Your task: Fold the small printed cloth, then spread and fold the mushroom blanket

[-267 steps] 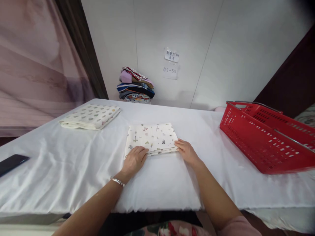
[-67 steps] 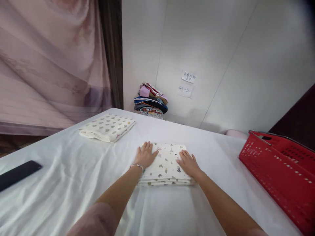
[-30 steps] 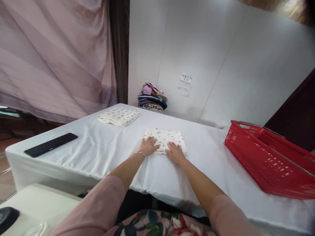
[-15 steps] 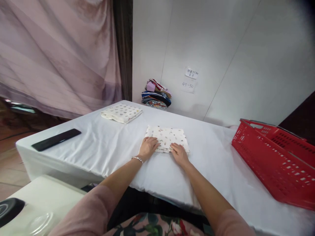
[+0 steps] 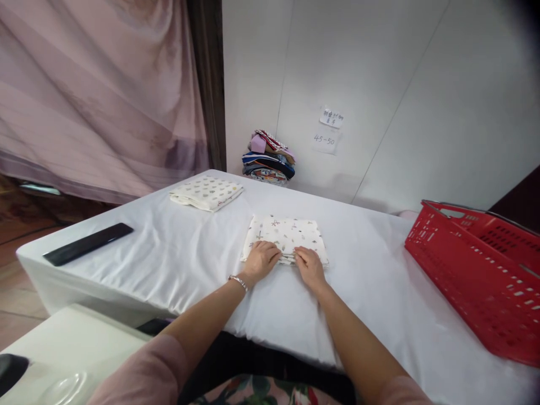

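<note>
Head view: I see the folded cloth (image 5: 289,232) lying flat on the table (image 5: 367,281), a second cloth (image 5: 206,193) at its ten o'clock. The left hand (image 5: 262,260) touches its near edge towards seven o'clock, the right hand (image 5: 310,269) towards five, fingers bent; whether they pinch the layers I cannot tell. To square this edge well, I would advise light, even pressure, keeping the layers aligned.

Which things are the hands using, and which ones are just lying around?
Used now:
left hand and right hand, both at the near edge of the cloth
folded cloth with little pictures
white-covered table

Probably just lying around:
other folded cloth
flat black thing
red basket
pile of cloths by the wall
</note>
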A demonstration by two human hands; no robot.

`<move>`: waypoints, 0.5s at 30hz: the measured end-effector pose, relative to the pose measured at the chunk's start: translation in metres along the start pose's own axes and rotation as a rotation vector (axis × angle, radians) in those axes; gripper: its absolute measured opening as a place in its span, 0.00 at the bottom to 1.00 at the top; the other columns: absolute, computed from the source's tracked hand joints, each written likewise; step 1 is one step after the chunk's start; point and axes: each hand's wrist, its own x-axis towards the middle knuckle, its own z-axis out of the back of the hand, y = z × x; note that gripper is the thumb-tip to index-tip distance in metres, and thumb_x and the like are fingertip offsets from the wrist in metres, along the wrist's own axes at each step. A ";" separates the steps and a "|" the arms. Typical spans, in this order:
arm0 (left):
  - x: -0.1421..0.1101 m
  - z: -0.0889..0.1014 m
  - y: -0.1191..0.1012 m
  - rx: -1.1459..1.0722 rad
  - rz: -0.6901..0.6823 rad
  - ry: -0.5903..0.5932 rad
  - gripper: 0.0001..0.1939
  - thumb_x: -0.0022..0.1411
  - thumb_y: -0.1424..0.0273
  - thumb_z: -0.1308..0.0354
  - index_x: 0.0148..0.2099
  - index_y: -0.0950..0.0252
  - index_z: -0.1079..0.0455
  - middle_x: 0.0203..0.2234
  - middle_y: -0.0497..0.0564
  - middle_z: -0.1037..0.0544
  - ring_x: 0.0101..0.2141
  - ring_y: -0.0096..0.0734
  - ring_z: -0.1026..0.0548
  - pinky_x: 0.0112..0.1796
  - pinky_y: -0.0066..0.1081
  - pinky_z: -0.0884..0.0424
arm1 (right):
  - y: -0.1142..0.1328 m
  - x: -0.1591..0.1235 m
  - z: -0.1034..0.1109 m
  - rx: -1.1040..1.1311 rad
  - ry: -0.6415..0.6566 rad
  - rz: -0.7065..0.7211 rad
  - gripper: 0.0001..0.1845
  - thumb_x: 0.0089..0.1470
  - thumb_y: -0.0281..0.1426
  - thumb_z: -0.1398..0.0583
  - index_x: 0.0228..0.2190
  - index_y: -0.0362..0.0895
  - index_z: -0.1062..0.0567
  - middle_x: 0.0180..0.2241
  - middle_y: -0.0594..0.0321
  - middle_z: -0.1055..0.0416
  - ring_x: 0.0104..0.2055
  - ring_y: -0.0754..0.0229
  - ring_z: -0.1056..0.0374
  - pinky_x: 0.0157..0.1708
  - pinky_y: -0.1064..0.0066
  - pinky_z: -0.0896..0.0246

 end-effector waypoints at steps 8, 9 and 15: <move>-0.001 -0.001 0.001 -0.011 0.018 -0.005 0.12 0.65 0.70 0.55 0.42 0.62 0.30 0.37 0.51 0.26 0.41 0.32 0.31 0.43 0.36 0.37 | 0.000 -0.001 0.001 0.008 -0.019 0.014 0.14 0.57 0.32 0.51 0.37 0.47 0.26 0.43 0.59 0.28 0.49 0.57 0.36 0.54 0.59 0.51; -0.001 -0.001 0.000 -0.004 0.001 -0.011 0.12 0.64 0.72 0.56 0.42 0.62 0.30 0.39 0.52 0.26 0.42 0.33 0.31 0.44 0.36 0.37 | 0.000 -0.001 0.000 0.003 -0.018 0.014 0.14 0.57 0.33 0.51 0.37 0.47 0.25 0.43 0.59 0.28 0.49 0.57 0.36 0.54 0.58 0.51; 0.002 0.002 -0.011 0.055 -0.111 0.058 0.12 0.63 0.75 0.54 0.41 0.62 0.29 0.44 0.53 0.28 0.43 0.35 0.32 0.45 0.38 0.38 | -0.001 -0.001 -0.001 -0.014 -0.014 0.027 0.14 0.57 0.33 0.50 0.37 0.47 0.25 0.43 0.59 0.27 0.49 0.57 0.36 0.54 0.59 0.52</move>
